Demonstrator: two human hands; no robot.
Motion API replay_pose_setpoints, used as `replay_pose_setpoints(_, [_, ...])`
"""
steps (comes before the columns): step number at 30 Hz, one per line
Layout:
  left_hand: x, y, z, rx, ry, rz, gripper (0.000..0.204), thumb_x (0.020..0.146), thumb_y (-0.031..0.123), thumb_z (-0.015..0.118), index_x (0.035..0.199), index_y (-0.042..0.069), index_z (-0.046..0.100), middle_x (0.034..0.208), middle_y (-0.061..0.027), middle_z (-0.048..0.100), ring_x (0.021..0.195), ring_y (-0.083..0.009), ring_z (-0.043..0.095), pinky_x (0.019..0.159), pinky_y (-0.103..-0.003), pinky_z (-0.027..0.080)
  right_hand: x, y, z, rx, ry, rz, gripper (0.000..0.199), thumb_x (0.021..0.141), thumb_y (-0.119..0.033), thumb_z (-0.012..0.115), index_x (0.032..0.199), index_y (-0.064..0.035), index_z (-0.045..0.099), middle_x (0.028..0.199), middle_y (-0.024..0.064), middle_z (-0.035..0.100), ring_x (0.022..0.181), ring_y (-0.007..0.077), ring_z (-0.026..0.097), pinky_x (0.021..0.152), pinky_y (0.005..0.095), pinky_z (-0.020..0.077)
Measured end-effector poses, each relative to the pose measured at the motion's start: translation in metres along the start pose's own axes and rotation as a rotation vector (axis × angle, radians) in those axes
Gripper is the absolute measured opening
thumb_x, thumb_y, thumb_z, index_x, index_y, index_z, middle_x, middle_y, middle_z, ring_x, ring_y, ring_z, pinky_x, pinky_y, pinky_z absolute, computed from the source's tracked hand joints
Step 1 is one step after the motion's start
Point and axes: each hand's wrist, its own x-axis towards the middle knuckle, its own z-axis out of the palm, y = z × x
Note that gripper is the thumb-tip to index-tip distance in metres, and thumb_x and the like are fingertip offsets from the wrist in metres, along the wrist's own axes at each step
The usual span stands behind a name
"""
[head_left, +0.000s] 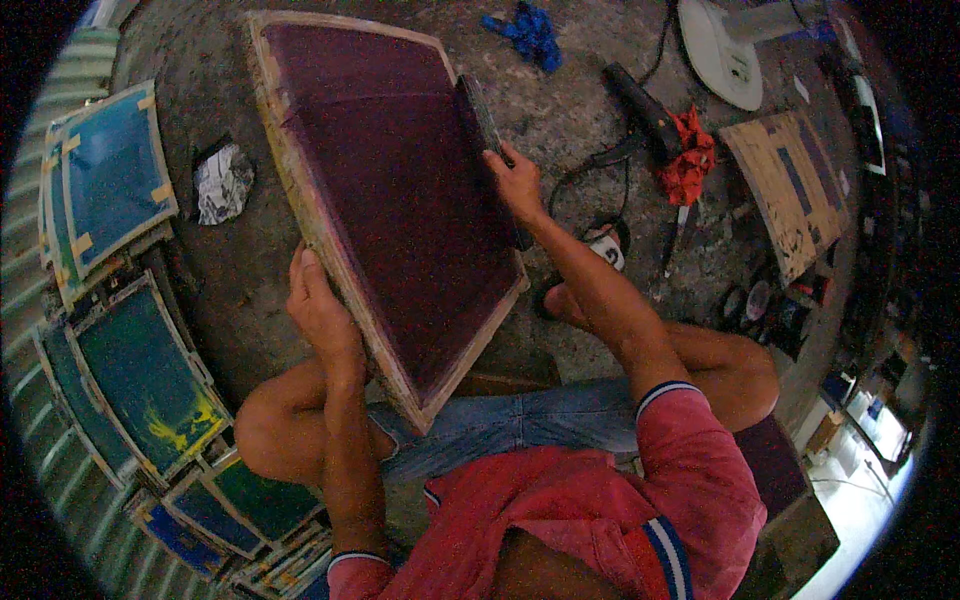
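Your left hand [325, 315] grips the left edge of a tilted wooden frame [390, 190] with dark maroon mesh. Your right hand [517, 188] holds a narrow dark bar [479, 112] along its right side. On the floor [590, 95] beyond lie a crumpled blue bundle [537, 38] and a red one [688, 162]; silvery crumpled foil [223, 186] sits left of the frame, near a blue framed screen [115, 185].

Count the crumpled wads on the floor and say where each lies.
3: a blue wad at the top, a red wad at upper right, and a silvery wad left of the held framed screen. More may be hidden behind it.
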Motion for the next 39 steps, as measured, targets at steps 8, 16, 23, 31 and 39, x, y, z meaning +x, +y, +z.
replay_pose_setpoints(8, [-0.005, 0.008, 0.003, 0.032, 0.032, 0.026, 0.044, 0.096, 0.026, 0.041, 0.116, -0.011, 0.054, 0.121, -0.0195, 0.056, 0.110, -0.0272, 0.053, 0.096, -0.033, 0.037, 0.002, 0.001, 0.002, 0.029, -0.048, 0.074, 0.053, 0.082, -0.039, 0.066, 0.120, -0.0020, 0.059, 0.096, 0.0161, 0.067, 0.084, 0.0204, 0.063, 0.077, 0.0321, 0.0482])
replay_pose_setpoints(16, [-0.001, 0.004, 0.002, 0.027, 0.006, 0.020, 0.045, 0.096, 0.026, 0.041, 0.116, -0.012, 0.054, 0.121, -0.0206, 0.055, 0.110, -0.0285, 0.053, 0.097, -0.033, 0.037, -0.001, -0.006, -0.004, 0.039, -0.066, 0.036, 0.052, 0.084, -0.036, 0.065, 0.122, -0.0012, 0.057, 0.096, 0.0177, 0.068, 0.084, 0.0172, 0.063, 0.077, 0.0315, 0.0480])
replay_pose_setpoints(23, [-0.004, 0.009, 0.002, 0.024, -0.009, -0.012, 0.043, 0.096, 0.025, 0.041, 0.117, -0.011, 0.053, 0.120, -0.0192, 0.056, 0.111, -0.0270, 0.052, 0.097, -0.033, 0.037, -0.003, -0.006, 0.000, 0.017, -0.035, -0.019, 0.050, 0.086, -0.032, 0.063, 0.121, 0.0034, 0.056, 0.106, 0.0165, 0.066, 0.090, 0.0175, 0.061, 0.082, 0.0306, 0.0462])
replay_pose_setpoints(31, [-0.004, 0.011, 0.009, -0.081, -0.014, -0.009, 0.041, 0.096, 0.025, 0.042, 0.116, -0.008, 0.055, 0.115, -0.0192, 0.058, 0.108, -0.0250, 0.054, 0.095, -0.033, 0.038, -0.003, -0.013, -0.003, 0.168, -0.214, 0.073, 0.049, 0.087, -0.028, 0.062, 0.121, 0.0069, 0.054, 0.113, 0.0162, 0.063, 0.099, 0.0191, 0.061, 0.088, 0.0299, 0.0449])
replay_pose_setpoints(39, [-0.007, 0.016, 0.011, -0.025, -0.024, 0.104, 0.040, 0.096, 0.024, 0.042, 0.111, -0.009, 0.057, 0.121, -0.0209, 0.054, 0.113, -0.0297, 0.051, 0.098, -0.035, 0.036, -0.023, -0.046, -0.011, 0.198, -0.188, 0.017, 0.047, 0.088, -0.024, 0.062, 0.121, 0.0078, 0.053, 0.103, 0.0116, 0.065, 0.087, 0.0136, 0.058, 0.080, 0.0265, 0.0460])
